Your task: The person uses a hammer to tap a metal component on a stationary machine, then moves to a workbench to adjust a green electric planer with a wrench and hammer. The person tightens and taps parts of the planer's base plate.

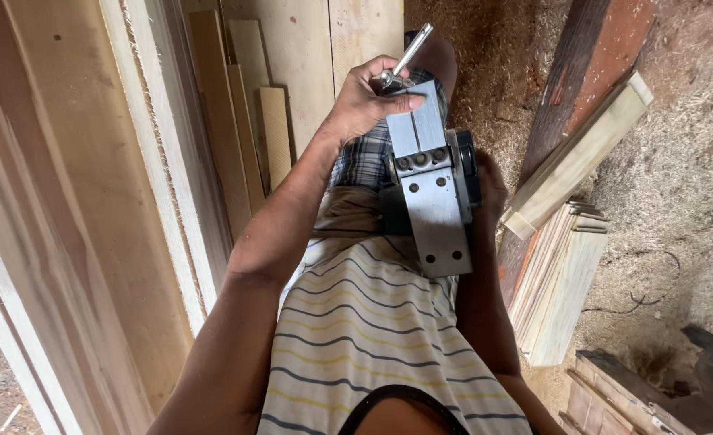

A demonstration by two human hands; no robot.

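the planer lies sole-up on my lap, long axis running away from me. my right hand cups its far side, fingers hidden. my left hand pinches the wrench at its far end.

right hand: mostly hidden behind the electric planer, grip cannot be told | planer body: concealed by its own sole plate | stacked boards: cut off at left edge | wooden crate: cropped at bottom edge
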